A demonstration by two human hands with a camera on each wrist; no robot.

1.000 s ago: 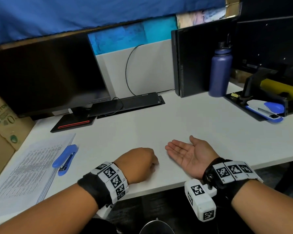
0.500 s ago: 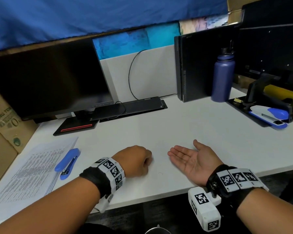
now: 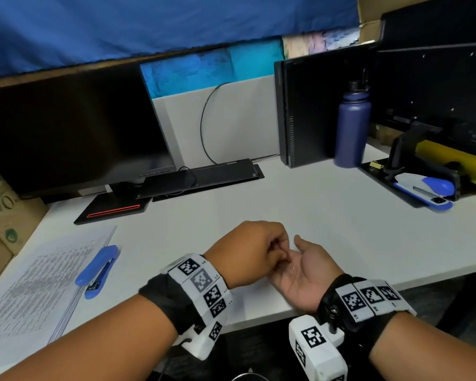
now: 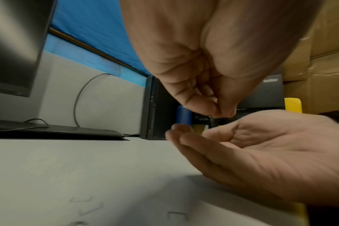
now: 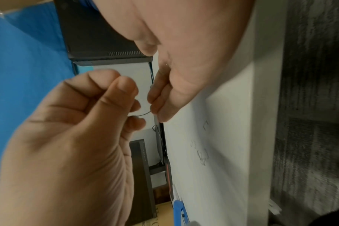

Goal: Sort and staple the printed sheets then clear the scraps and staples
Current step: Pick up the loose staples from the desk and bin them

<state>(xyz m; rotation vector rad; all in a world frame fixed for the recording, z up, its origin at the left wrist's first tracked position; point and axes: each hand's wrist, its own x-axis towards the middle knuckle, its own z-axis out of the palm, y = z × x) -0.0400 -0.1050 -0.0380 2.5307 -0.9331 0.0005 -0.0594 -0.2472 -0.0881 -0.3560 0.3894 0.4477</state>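
Sheets (image 3: 30,281), printed, lie at my far left on the white desk (image 3: 300,213), with a blue stapler (image 3: 97,267) resting partly on their right edge. Loose staples (image 4: 175,214) lie on the desk near its front edge, below my hands. My left hand (image 3: 249,253) hovers with fingertips (image 4: 224,112) pinched together just above my right palm; whether they hold a staple, I cannot tell. My right hand (image 3: 304,273) lies palm up, fingers relaxed, cupped beneath it. Further right, a second stapler (image 3: 423,189) sits on a black tray (image 3: 379,176).
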